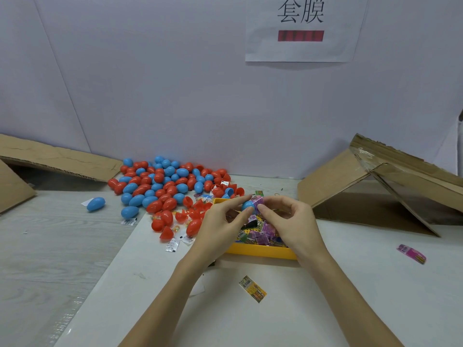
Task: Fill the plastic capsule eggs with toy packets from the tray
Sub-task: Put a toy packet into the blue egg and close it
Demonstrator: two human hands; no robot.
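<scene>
Above the yellow plastic tray [260, 252] of toy packets, the left hand [220, 221] is pinching a blue plastic egg half [248, 205] while the right hand [290, 219] is holding a purple foil packet [258, 201] against it. Red and blue capsule eggs [162, 184] are lying heaped beyond.

soft, even light falls from above me; my hands [263, 219] cast only faint shadows on the table [325, 284]. no harsh glare. the wide lens bends the edges; the far sign [304, 28] looks slightly soft.

Both hands cover much of the yellow tray [260, 251] at centre; print on its packets [263, 236] is too small to read.
</scene>
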